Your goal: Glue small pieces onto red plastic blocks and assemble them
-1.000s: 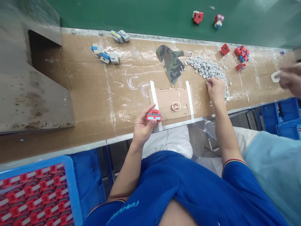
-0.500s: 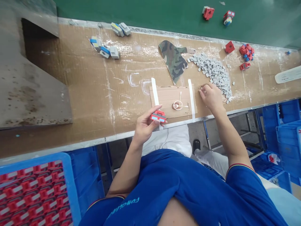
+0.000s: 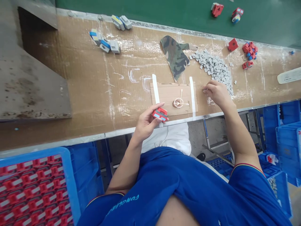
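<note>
L hand (image 3: pixel 147 123) pinches red plastic block (image 3: pixel 160 114); R hand (image 3: pixel 217 94) in narrow pinch, load unclear, by grey chip pile (image 3: pixel 215 70): weak grip may drop block, knock may scatter chips

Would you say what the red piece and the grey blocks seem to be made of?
The red piece looks like glossy moulded plastic, given its even colour and sheen. The grey blocks look matte, possibly rubber or plastic; hard to tell.

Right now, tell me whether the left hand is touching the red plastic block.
Touching: the head view shows the left hand holding the red plastic block, with its thumb and fingers against the block.
</note>
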`<state>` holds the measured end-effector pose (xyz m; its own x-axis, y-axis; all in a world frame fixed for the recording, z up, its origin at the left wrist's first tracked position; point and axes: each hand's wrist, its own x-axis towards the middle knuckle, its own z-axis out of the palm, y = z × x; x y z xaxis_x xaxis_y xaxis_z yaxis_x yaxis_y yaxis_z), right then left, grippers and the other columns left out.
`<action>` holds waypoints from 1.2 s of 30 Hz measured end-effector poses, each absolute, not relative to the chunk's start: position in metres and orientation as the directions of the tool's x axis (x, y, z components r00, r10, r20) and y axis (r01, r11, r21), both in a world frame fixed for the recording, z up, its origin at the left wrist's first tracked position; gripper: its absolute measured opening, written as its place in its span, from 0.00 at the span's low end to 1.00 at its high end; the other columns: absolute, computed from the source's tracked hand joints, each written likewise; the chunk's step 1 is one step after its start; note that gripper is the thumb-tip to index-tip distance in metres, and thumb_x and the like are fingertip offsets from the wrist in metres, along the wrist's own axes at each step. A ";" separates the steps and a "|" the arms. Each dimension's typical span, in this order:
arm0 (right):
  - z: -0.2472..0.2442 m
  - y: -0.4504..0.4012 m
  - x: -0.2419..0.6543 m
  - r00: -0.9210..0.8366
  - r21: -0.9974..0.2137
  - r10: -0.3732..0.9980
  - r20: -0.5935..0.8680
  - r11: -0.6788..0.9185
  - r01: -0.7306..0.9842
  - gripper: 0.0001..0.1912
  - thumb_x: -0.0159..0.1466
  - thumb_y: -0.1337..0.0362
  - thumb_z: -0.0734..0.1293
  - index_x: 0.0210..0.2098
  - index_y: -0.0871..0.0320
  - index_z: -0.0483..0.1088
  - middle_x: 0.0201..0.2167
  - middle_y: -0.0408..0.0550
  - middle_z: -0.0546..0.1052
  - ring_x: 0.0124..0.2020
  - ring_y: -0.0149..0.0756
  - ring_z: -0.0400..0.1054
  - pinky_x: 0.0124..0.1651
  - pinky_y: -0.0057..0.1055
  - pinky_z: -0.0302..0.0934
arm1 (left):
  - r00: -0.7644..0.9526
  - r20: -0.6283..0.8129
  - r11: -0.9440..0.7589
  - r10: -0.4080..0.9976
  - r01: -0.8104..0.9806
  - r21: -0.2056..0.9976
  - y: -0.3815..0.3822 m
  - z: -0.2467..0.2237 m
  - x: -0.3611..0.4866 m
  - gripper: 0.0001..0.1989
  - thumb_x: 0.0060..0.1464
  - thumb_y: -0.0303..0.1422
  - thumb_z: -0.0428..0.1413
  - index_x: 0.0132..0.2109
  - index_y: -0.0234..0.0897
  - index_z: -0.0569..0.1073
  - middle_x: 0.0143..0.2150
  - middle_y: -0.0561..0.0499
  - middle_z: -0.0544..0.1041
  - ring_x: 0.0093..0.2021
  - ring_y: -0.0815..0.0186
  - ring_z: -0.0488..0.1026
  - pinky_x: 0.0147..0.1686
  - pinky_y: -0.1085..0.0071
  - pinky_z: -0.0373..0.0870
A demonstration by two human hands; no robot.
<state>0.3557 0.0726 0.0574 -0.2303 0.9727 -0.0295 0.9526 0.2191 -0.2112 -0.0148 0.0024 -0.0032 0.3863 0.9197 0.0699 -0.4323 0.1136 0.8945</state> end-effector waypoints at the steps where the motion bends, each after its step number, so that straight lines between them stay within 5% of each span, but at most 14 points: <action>1: 0.057 0.072 0.358 -0.206 -0.217 0.978 -0.021 0.197 0.956 0.07 0.65 0.63 0.67 0.35 0.55 0.79 0.39 0.54 0.79 0.41 0.48 0.74 0.47 0.43 0.68 | 0.389 0.060 0.123 0.919 -0.429 0.895 0.002 -0.003 -0.015 0.26 0.61 0.39 0.66 0.64 0.38 0.75 0.46 0.44 0.83 0.37 0.65 0.84 0.35 0.74 0.81; 4: 0.058 0.062 0.356 -0.086 -0.277 0.996 0.027 0.090 0.957 0.04 0.62 0.65 0.70 0.31 0.54 0.77 0.34 0.50 0.79 0.37 0.44 0.73 0.45 0.43 0.68 | 0.396 0.031 0.155 0.918 -0.430 0.889 0.002 -0.001 -0.014 0.26 0.58 0.38 0.68 0.61 0.39 0.75 0.49 0.42 0.84 0.36 0.66 0.84 0.34 0.73 0.81; 7: 0.063 0.034 0.332 0.060 -0.460 0.991 0.115 0.000 0.888 0.03 0.62 0.64 0.71 0.32 0.54 0.77 0.32 0.48 0.80 0.34 0.42 0.74 0.42 0.42 0.70 | 0.404 0.001 0.176 0.915 -0.401 0.899 0.003 0.001 -0.013 0.23 0.56 0.38 0.69 0.56 0.37 0.78 0.51 0.40 0.84 0.41 0.63 0.84 0.37 0.72 0.82; 11: 0.073 -0.018 0.266 0.097 -0.784 0.988 0.119 0.033 0.620 0.04 0.65 0.60 0.73 0.37 0.52 0.79 0.32 0.44 0.82 0.32 0.39 0.77 0.37 0.39 0.74 | 0.430 0.013 0.168 0.903 -0.380 0.910 0.003 0.004 -0.012 0.24 0.55 0.37 0.71 0.57 0.37 0.79 0.48 0.41 0.85 0.44 0.61 0.85 0.40 0.70 0.83; 14: 0.072 -0.043 0.212 0.067 -0.889 0.992 0.108 0.066 0.452 0.01 0.67 0.62 0.73 0.38 0.50 0.79 0.36 0.45 0.83 0.36 0.38 0.78 0.37 0.37 0.74 | 0.456 -0.004 0.188 0.890 -0.360 0.914 0.003 0.004 -0.012 0.27 0.54 0.39 0.71 0.58 0.37 0.78 0.46 0.42 0.85 0.42 0.62 0.84 0.40 0.69 0.83; 20: 0.061 -0.038 0.166 0.072 -0.924 0.983 0.169 0.132 0.358 0.05 0.67 0.67 0.73 0.40 0.49 0.79 0.37 0.42 0.83 0.39 0.35 0.77 0.40 0.32 0.72 | 0.454 0.003 0.159 0.891 -0.319 0.934 0.005 0.005 -0.011 0.25 0.52 0.45 0.71 0.52 0.35 0.80 0.42 0.45 0.84 0.41 0.61 0.83 0.39 0.70 0.81; 36: 0.080 -0.027 0.170 -0.092 -0.789 0.991 0.093 0.130 0.601 0.07 0.70 0.66 0.69 0.34 0.50 0.74 0.31 0.43 0.78 0.33 0.37 0.73 0.35 0.35 0.69 | 0.452 0.016 0.128 0.892 -0.287 0.949 0.003 0.002 -0.010 0.23 0.55 0.43 0.70 0.53 0.35 0.80 0.43 0.46 0.83 0.39 0.66 0.81 0.38 0.73 0.77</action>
<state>0.1704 -0.0270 0.0804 -0.0922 0.9914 0.0933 0.6007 0.1301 -0.7888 -0.0101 0.0033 0.0018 0.4519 0.8919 0.0164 -0.2868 0.1278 0.9494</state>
